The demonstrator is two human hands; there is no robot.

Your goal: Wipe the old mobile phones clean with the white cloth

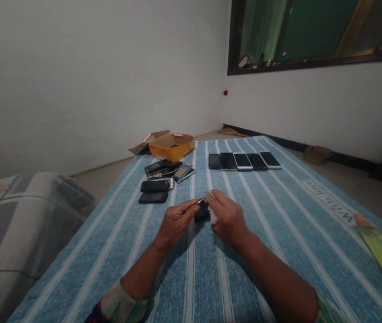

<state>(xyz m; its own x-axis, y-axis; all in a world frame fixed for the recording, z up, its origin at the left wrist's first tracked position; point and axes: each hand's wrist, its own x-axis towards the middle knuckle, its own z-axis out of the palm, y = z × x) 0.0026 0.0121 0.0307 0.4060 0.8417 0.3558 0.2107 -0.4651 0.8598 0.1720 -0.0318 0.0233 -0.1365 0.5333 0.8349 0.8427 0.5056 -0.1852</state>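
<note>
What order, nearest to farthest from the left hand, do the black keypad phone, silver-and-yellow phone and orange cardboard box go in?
From the left hand:
1. Black keypad phone, forward-left.
2. Silver-and-yellow phone, straight ahead.
3. Orange cardboard box, beyond it.

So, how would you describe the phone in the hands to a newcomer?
On the blue-and-white striped bedsheet, look between the left hand and right hand. There a small black phone is held, a white tissue pressed to it: the only phone in hand.
</note>
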